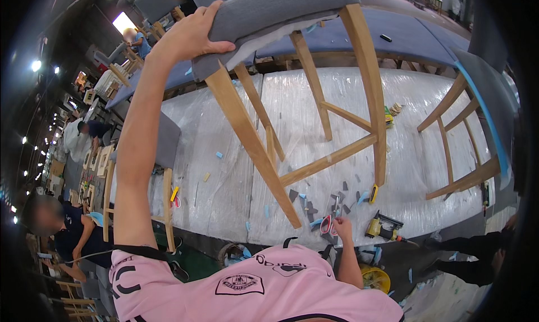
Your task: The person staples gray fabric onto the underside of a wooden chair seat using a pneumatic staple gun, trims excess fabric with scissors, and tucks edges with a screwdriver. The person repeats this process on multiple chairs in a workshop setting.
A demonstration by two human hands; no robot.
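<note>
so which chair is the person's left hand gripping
The tilted grey-seated chair in the middle, left hand on its cushion edge; the chair at right is untouched.

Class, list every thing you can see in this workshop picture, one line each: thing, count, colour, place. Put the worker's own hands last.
Grey-cushioned wooden chair: one, pale wood, tilted up over the bench.
Second wooden chair: one, grey and blue, right.
Plastic-wrapped workbench: one, whitish, centre.
Red-handled scissors: one, near bench edge.
Yellow staple gun: one, right of the scissors.
Yellow utility knife: one, by the chair leg.
Fabric scraps: several, grey and blue, scattered.
Left hand: grips the chair cushion.
Right hand: on the scissors.
</note>
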